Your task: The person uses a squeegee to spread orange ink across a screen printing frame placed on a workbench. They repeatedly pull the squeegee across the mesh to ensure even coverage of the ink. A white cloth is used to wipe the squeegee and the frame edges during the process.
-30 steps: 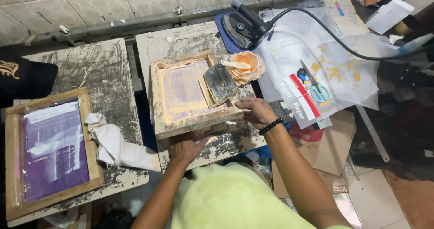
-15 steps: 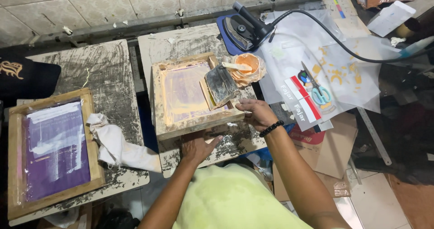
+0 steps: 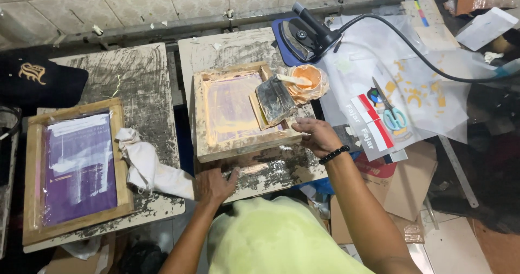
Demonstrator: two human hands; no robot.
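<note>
The right hand (image 3: 319, 136) grips the near right corner of the wooden frame (image 3: 244, 111) on the middle board (image 3: 238, 52), fingers curled over its edge. The left hand (image 3: 214, 184) lies flat on the board's front edge — best kept braced there, the frame lifted evenly, scraper (image 3: 275, 99) balanced inside.

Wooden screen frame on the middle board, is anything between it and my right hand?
Nothing visible: the right hand already rests on the near right corner of the wooden screen frame. The grey squeegee lies inside it, farther back.
</note>
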